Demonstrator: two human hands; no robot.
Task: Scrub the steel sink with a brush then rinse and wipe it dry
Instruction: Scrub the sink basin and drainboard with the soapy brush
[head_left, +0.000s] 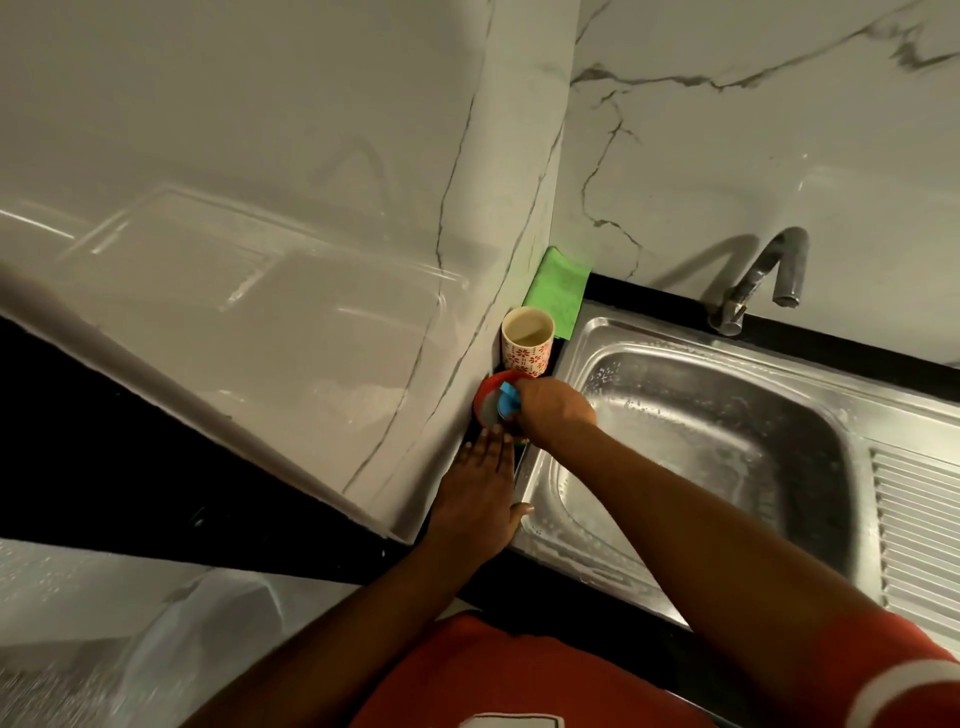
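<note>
Blue brush (509, 399) in right hand (556, 410)

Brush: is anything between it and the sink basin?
Nothing visible blocks it. The right hand holds the blue brush over a red container on the counter just left of the sink. The left hand rests flat on the counter edge, clear of that path. The basin is open.

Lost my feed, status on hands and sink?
Right hand grips blue brush in red tub. Left hand flat on counter. Sink sudsy, tap off. Nothing in the way.
</note>
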